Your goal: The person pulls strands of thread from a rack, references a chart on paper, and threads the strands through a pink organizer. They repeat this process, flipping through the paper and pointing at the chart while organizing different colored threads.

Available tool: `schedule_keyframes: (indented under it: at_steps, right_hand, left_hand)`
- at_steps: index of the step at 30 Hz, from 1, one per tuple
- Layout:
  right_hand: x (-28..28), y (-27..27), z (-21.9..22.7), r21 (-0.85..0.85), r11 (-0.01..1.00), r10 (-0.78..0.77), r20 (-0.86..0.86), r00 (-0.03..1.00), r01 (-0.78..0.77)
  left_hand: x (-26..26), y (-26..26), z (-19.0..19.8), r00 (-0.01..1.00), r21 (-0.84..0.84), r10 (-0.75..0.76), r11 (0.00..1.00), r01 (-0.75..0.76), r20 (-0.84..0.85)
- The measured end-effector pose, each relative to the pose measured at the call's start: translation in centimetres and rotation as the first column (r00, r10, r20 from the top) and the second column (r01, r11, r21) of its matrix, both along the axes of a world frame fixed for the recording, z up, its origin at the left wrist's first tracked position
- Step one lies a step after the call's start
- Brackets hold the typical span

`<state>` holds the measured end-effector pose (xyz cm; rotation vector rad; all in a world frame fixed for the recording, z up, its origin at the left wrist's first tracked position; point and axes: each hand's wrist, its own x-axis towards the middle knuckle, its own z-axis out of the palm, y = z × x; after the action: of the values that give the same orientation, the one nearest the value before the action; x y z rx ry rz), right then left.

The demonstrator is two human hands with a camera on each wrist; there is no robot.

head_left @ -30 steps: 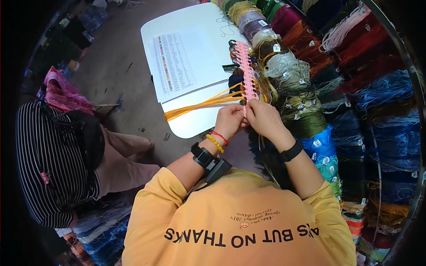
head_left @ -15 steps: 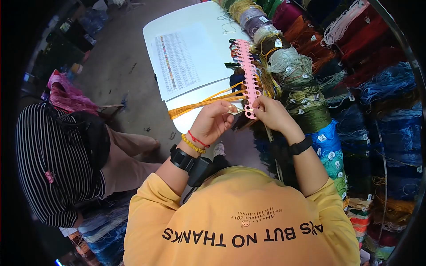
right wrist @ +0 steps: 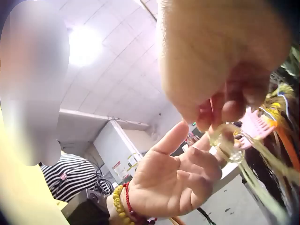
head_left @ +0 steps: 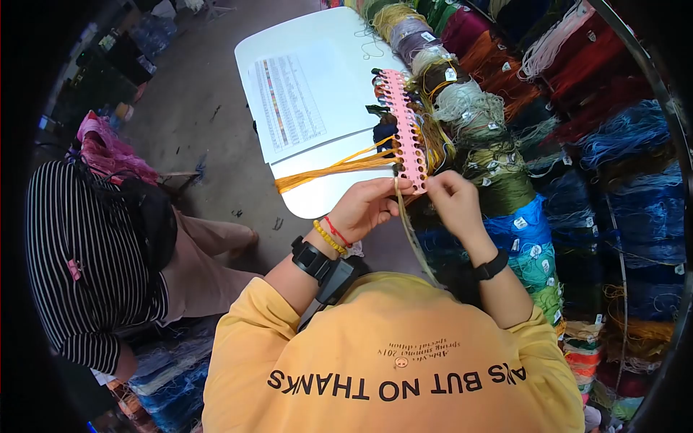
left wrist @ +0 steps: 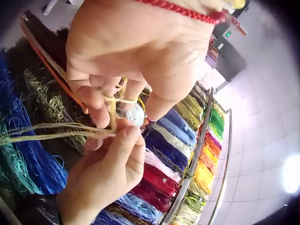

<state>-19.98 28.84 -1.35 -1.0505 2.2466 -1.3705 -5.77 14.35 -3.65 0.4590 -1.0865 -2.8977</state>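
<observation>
A pink thread card [head_left: 408, 137] with rows of holes carries skeins of several colours along both edges. At its near end, my left hand [head_left: 369, 206] holds a pale yellow-green embroidery thread [head_left: 413, 234], whose long tail hangs toward the shirt. My right hand [head_left: 456, 208] sits just right of the card's end, fingertips at its edge. In the left wrist view, the right hand [left wrist: 105, 176] pinches the pale strands [left wrist: 51, 135] between thumb and fingers, while a loop passes around the fingers of the left hand [left wrist: 136, 56]. Orange strands [head_left: 332, 175] stretch left from the card.
A white table [head_left: 317, 36] bears a printed colour chart [head_left: 289, 105]. Labelled thread skeins [head_left: 469, 108] line a rail close on the right, with more racks [head_left: 635, 216] beyond. Someone in a striped top [head_left: 94, 252] is at the left, by a pink bundle [head_left: 115, 148].
Both hands were together at the card's end, then spread apart with a pale strand between them. Now the left hand is back by the card, and the thread's tail hangs toward the body.
</observation>
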Motion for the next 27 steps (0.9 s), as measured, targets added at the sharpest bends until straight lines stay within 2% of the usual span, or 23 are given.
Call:
schedule_keyframes:
  at_steps: [1,3,4,6,7,9,11,13,15,17,19,20,21,23,24,25,27]
  right_hand:
    - [-1.1,0.0,-0.7,0.065,0.993,-0.102,0.028,0.994,0.100]
    - [-3.0,0.0,-5.4,0.126,0.989,-0.089,0.128,0.988,0.072]
    - [-2.6,-0.2,-4.7,0.143,0.989,-0.080,0.322,0.943,0.035]
    - [-1.3,-1.0,-2.6,0.153,0.987,-0.063,0.666,0.743,-0.053]
    - [-1.4,-1.1,-3.0,0.131,0.991,-0.062,0.686,0.725,-0.040]
    - [-1.6,-1.3,-4.1,0.085,0.996,-0.050,0.728,0.683,-0.018]
    - [-1.7,-1.3,-4.0,0.058,0.998,-0.037,0.752,0.658,-0.009]
    - [-2.1,-1.2,-3.8,0.053,0.999,-0.046,0.771,0.636,0.008]
    - [-2.4,-1.1,-3.4,0.053,0.999,-0.031,0.760,0.650,-0.013]
    - [-2.5,-1.4,-3.6,0.064,0.997,-0.022,0.742,0.670,-0.038]
    - [-2.6,-1.5,-3.4,0.102,0.994,-0.040,0.714,0.699,-0.047]
    - [-3.3,-1.3,-3.8,0.136,0.986,-0.023,0.682,0.731,-0.096]
    - [-3.7,-1.2,-3.8,0.217,0.969,-0.014,0.533,0.846,-0.120]
    - [-3.9,-1.3,-2.7,0.382,0.917,0.040,0.188,0.981,-0.111]
    - [-3.8,-1.3,-1.2,0.456,0.890,0.088,-0.144,0.986,-0.012]
    - [-3.4,-1.7,0.4,0.515,0.855,0.077,-0.240,0.968,0.060]
    - [-3.4,-2.5,2.4,0.519,0.850,0.077,-0.289,0.954,0.089]
  left_hand:
    - [0.1,-0.1,0.0,1.000,-0.032,0.016,0.999,-0.016,-0.006]
    - [0.6,-0.2,0.4,0.994,-0.266,0.054,0.964,-0.028,0.090]
    - [0.9,-0.2,0.7,0.987,-0.377,0.080,0.926,-0.023,0.137]
    - [1.6,0.0,1.5,0.967,-0.426,0.196,0.898,-0.111,0.160]
    - [2.0,-0.1,1.7,0.951,-0.453,0.257,0.878,-0.156,0.170]
    - [3.2,-1.2,1.1,0.926,-0.311,0.350,0.904,-0.294,0.141]
    - [4.9,-2.8,1.0,0.863,-0.220,0.495,0.858,-0.465,0.104]
    - [7.4,-6.0,2.4,0.701,-0.181,0.696,0.718,-0.672,0.156]
    - [11.7,-10.2,2.6,0.555,-0.237,0.830,0.550,-0.801,0.053]
    - [16.3,-14.0,2.4,0.306,-0.404,0.952,0.282,-0.870,0.005]
    - [19.9,-17.5,0.3,0.183,-0.814,0.983,0.088,-0.574,-0.022]
    - [21.9,-19.6,-2.4,0.277,-0.995,0.956,-0.104,-0.008,-0.102]
    - [21.4,-19.3,-2.2,0.262,-0.941,0.965,-0.114,0.319,-0.028]
    - [18.6,-18.4,-1.0,0.366,-0.798,0.915,-0.348,0.493,-0.173]
    - [17.0,-19.3,-1.4,0.453,-0.835,0.866,-0.402,0.376,-0.213]
    - [15.3,-20.4,-1.8,0.529,-0.861,0.808,-0.442,0.251,-0.260]
    - [10.3,-20.7,-0.4,0.616,-0.925,0.753,-0.367,0.103,-0.230]
